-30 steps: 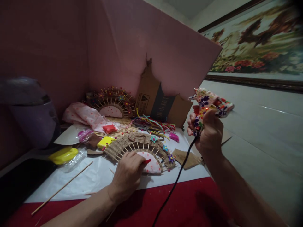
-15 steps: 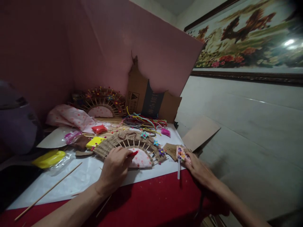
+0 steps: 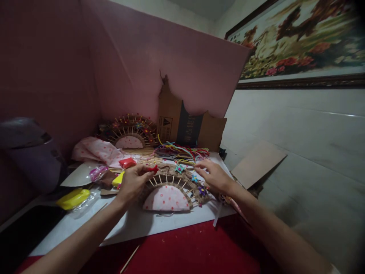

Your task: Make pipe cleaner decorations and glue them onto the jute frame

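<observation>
Between its fingertips my left hand point(image 3: 134, 182) pinches a small red piece point(image 3: 153, 169), just above the left part of the woven half-round fan point(image 3: 164, 173). This fan has thin sticks and a pink-dotted half-circle panel point(image 3: 167, 198) at its base. A teal flower point(image 3: 180, 169), a blue flower point(image 3: 194, 178) and a purple flower point(image 3: 202, 191) sit along its right side. Over the fan's right upper edge is my right hand point(image 3: 213, 176), fingers apart, with nothing visible in them.
A finished-looking fan point(image 3: 129, 142) leans at the back beside cut cardboard point(image 3: 191, 129). Coloured fuzzy stems point(image 3: 185, 148) lie behind the work. Yellow clay point(image 3: 73, 199) is at the left. A glue gun with a clear stick point(image 3: 217, 215) lies under my right forearm.
My left hand has risen from the dotted panel to the fan's upper left with the red piece. My right hand has left the patterned glue gun and moved up and left over the fan.
</observation>
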A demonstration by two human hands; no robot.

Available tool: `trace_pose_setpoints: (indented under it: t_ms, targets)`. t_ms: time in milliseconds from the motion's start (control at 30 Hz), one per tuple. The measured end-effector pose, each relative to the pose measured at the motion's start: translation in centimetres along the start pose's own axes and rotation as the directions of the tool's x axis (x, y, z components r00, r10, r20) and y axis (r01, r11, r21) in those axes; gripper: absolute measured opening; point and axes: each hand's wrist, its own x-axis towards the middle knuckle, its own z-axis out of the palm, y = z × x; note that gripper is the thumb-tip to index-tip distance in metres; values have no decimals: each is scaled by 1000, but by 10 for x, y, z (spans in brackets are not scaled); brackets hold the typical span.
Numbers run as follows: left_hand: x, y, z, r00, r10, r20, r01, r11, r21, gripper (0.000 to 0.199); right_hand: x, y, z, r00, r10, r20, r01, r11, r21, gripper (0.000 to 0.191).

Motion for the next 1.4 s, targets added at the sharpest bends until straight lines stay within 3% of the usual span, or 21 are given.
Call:
trace_pose_setpoints:
  t_ms: [100, 267, 433, 567, 633, 733, 833, 933, 1033, 1100, 1167, 1267, 1333, 1400]
  targets:
    - [16, 5, -2, 993, -97, 62, 103, 991, -88, 22, 26, -14, 17, 1000, -18, 7, 17, 997, 77, 24]
    - [27, 12, 3, 991, -100, 91, 110, 988, -106, 24, 43, -31, 27, 1000, -2, 13, 0, 993, 117, 28]
    - [28, 20, 9, 987, -92, 131, 110, 984, -137, 26, 51, -32, 29, 999, 39, 38, -43, 994, 105, 30]
    - [31, 23, 10, 983, -94, 158, 117, 983, -141, 28, 59, -35, 33, 1000, -19, 16, 14, 971, 239, 24]
    - [32, 24, 11, 982, -89, 166, 114, 983, -145, 29, 61, -41, 37, 997, -57, 55, 31, 918, 395, 23]
    - [31, 26, 13, 985, -65, 162, 92, 982, -166, 30, 60, -52, 43, 983, -76, 169, -56, 747, 663, 23]
    - [26, 27, 15, 986, -41, 162, 73, 978, -194, 32, 55, -60, 49, 991, -65, 118, -50, 637, 769, 14]
    - [18, 29, 15, 980, -105, 166, 148, 951, -273, 37, 46, -62, 50, 979, -135, -151, 200, 764, 613, 6]
    - [10, 31, 12, 933, -248, 261, 325, 892, -314, 39, 38, -60, 50, 849, -361, -387, 470, 850, 239, 12]
    - [6, 32, 10, 898, -275, 345, 386, 868, -313, 32, 35, -59, 50, 764, -484, -427, 560, 826, 65, 16]
    - [4, 33, 9, 890, -256, 376, 384, 867, -317, 26, 33, -59, 51, 732, -539, -416, 593, 805, -1, 18]
    - [4, 31, 9, 919, -247, 307, 336, 898, -283, 25, 32, -61, 50, 781, -462, -421, 536, 841, 72, 17]
    - [4, 29, 10, 943, -231, 241, 290, 925, -247, 27, 33, -63, 50, 862, -288, -418, 409, 881, 238, 17]
    - [4, 28, 10, 959, -200, 201, 243, 945, -219, 28, 34, -66, 50, 935, -113, -336, 255, 872, 417, 15]
